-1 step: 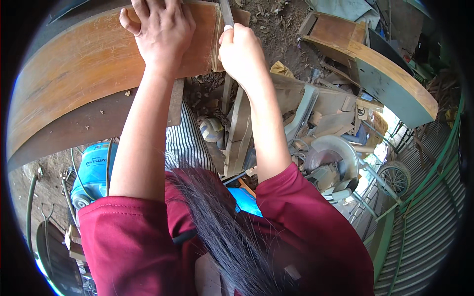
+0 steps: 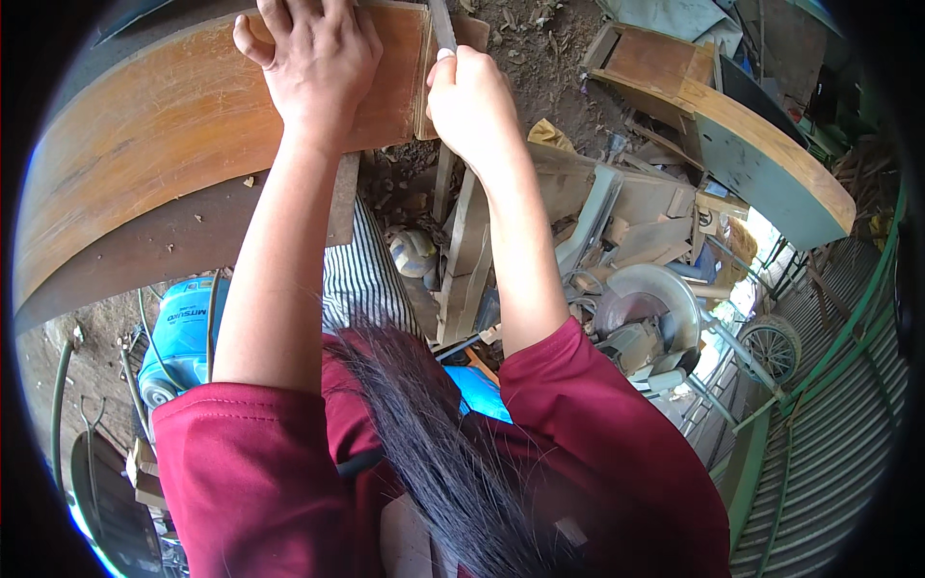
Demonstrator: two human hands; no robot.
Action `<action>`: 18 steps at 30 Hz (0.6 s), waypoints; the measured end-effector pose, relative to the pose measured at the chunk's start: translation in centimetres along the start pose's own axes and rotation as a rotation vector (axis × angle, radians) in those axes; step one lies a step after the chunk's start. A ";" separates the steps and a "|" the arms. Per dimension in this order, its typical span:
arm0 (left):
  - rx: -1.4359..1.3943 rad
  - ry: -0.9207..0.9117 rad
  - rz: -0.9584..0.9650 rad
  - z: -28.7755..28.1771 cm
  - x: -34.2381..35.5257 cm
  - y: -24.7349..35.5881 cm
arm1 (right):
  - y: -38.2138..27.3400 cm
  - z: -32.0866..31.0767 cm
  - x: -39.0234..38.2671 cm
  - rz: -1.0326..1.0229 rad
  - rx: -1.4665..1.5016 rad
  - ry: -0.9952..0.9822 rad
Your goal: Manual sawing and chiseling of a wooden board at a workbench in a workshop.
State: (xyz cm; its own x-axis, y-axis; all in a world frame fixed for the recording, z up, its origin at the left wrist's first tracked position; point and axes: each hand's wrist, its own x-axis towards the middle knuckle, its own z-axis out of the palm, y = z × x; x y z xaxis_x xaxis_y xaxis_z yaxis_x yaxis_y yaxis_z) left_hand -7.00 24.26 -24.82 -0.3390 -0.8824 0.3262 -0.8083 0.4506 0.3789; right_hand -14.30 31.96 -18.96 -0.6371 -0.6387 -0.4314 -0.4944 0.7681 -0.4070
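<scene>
My left hand (image 2: 321, 67) lies flat on a long brown wooden board (image 2: 183, 120), fingers spread, pressing near its right end. The board's varnish is scratched. To the right of that hand, my right hand (image 2: 472, 101) is closed round a narrow grey saw (image 2: 442, 24), whose blade points away from me and runs out of the top of the picture. A pale, splintered line (image 2: 421, 77) crosses the board just beside the blade. Most of the saw's grip is hidden in my fist. Under the board shows a darker brown panel (image 2: 183, 226).
A blue machine (image 2: 183, 323) stands low at the left. At right lie wood scraps (image 2: 650, 241), a round metal machine guard (image 2: 660, 299) and a wheel (image 2: 773, 347). Farther right are a wooden desk piece (image 2: 771, 164) and a green metal frame (image 2: 848, 337).
</scene>
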 end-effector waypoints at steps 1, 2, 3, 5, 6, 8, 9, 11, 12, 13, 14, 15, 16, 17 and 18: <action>0.004 -0.003 0.003 0.0 0.0 0.0 | 0.0 0.1 0.0 0.002 0.004 -0.003; 0.009 -0.010 0.004 0.0 0.1 -0.1 | 0.0 0.2 -0.1 -0.011 -0.003 0.013; 0.015 -0.016 0.006 0.0 0.1 -0.1 | -0.1 0.3 -0.1 -0.025 -0.011 0.029; 0.006 -0.009 0.005 0.1 0.1 0.1 | -0.2 0.2 -0.2 -0.034 -0.008 0.044; -0.003 0.001 0.002 0.1 0.1 0.1 | -0.3 0.2 -0.3 -0.045 -0.006 0.060; 0.003 0.000 0.005 0.1 0.1 0.1 | -0.3 0.4 -0.3 -0.060 -0.013 0.068; 0.007 -0.001 0.008 0.1 0.1 0.1 | -0.3 0.4 -0.3 -0.074 -0.021 0.078; 0.002 0.003 0.009 0.1 0.0 0.1 | -0.4 0.6 -0.3 -0.034 -0.026 0.068; -0.005 0.009 0.011 0.1 0.0 0.1 | -0.4 0.6 -0.3 0.006 -0.033 0.060; -0.003 0.007 0.011 0.2 0.0 0.0 | -0.4 0.6 -0.3 0.006 -0.032 0.058; -0.002 0.010 0.015 0.2 0.0 0.0 | -0.4 0.6 -0.3 0.003 -0.036 0.047; -0.001 0.013 0.020 0.2 -0.1 0.0 | -0.4 0.6 -0.3 -0.001 -0.040 0.036; 0.000 0.012 0.020 0.2 -0.1 -0.1 | -0.5 0.6 -0.3 -0.001 -0.040 0.034; 0.009 0.012 0.022 0.2 -0.1 -0.1 | -0.5 0.6 -0.3 0.008 -0.041 0.036; 0.018 0.012 0.024 0.2 -0.1 -0.2 | -0.6 0.7 -0.4 0.018 -0.042 0.037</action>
State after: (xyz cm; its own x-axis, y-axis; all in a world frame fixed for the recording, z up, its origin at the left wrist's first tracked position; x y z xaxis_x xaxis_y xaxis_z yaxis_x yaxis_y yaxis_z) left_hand -6.89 24.22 -25.11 -0.3527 -0.8697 0.3453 -0.8084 0.4691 0.3556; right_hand -13.40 31.73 -19.13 -0.6674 -0.6233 -0.4076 -0.5064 0.7811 -0.3654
